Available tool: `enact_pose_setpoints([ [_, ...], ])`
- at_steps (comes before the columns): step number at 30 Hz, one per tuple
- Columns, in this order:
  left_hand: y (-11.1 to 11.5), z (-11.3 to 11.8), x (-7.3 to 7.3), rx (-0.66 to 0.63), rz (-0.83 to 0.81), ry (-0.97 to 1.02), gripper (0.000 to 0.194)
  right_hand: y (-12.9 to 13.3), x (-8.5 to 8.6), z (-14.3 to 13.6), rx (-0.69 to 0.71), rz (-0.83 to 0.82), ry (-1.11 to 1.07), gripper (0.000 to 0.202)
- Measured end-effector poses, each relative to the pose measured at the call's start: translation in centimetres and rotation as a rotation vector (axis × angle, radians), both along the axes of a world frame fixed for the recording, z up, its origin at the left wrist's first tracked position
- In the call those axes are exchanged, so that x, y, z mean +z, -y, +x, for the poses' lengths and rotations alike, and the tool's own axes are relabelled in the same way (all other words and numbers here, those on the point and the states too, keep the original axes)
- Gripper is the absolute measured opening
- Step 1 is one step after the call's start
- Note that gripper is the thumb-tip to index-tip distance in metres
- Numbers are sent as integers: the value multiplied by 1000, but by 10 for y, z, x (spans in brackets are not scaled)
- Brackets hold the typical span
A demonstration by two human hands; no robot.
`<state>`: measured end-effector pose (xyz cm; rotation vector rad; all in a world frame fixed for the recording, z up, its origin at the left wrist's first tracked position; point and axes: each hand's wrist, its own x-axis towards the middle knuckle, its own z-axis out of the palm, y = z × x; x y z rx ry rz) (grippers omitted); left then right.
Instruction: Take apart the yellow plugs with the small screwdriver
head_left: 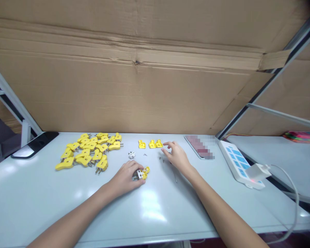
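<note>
Far left there's a black slab (36,144), glossy, lying flat at the table (111,222) edge. Next to it, a loose heap of yellow plugs (84,161), pins poking out every which way.

Then the left hand (126,175), which has the open plug (144,175) pinched between thumb and fingers, just about mid-table. My guess on handling: super light, hard plastic, smooth enough to skid on that shiny top, not really fragile, but loose bits could pop out if you tip it. I'd grab it by the sides of the shell or the white body and leave the open face alone. Looks-wise, it's a white block with metal pins pointing back toward the palm, sitting against a bright yellow shell with hollows showing.

Just beyond that hand sits a spare white core (132,155), then some tiny metal bits (145,154), then three yellow shells (152,144), two of them side by side.

Right hand (176,155) is near the rightmost shell, thumb and forefinger parted. A thin metal rod (175,177) sticks out below it; can't tell if the other fingers have hold of it.

Further right: phone (196,146), then a white power strip (237,162) with a charger (255,172) in it.
</note>
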<state>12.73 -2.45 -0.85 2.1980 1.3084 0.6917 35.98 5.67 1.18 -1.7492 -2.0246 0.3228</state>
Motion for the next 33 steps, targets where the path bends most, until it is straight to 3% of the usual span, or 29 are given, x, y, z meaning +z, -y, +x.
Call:
enact_pose_setpoints([
  [2, -1, -1, -3, -10, 16, 15, 26, 10, 2, -12, 224, 56, -142, 19],
  [4, -3, -1, -5, -21, 21, 11, 26, 20, 2, -24, 459, -25, -177, 15],
  [7, -4, -1, -6, -36, 21, 1, 23, 30, -2, -34, 545, -98, -114, 7],
  [16, -3, -2, -4, -47, -1, -2, 24, 31, -2, -38, 580, -153, -190, 9],
  [22, -1, -2, 0, -32, -14, 9, 25, 19, -6, -35, 423, -96, -353, 11],
  [26, -2, -1, -2, -22, -8, 7, 23, 12, -10, -38, 317, 0, -150, 13],
  [33, -2, 0, -3, -32, 18, -3, 24, 8, -21, -51, 314, 7, 47, 18],
])
